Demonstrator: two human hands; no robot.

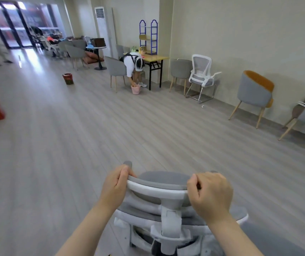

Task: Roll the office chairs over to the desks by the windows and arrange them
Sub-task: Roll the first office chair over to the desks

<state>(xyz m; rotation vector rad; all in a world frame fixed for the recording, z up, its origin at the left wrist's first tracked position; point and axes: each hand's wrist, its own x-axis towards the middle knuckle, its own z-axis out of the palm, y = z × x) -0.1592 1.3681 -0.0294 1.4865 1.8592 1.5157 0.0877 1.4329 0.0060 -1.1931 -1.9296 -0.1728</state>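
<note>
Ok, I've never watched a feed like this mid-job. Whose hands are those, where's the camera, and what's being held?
There is no machine here. The camera is worn on a person's head and looks forward and down, so the two bare arms are that person's own. The left hand and right hand each close a grip on one end of the headrest of a grey and white office chair, seen from behind. Ahead is open wood floor. Other chairs line the right wall, such as a white mesh chair. Farther off, another person bends over a pink bucket, and the windows are at the far left.
</note>
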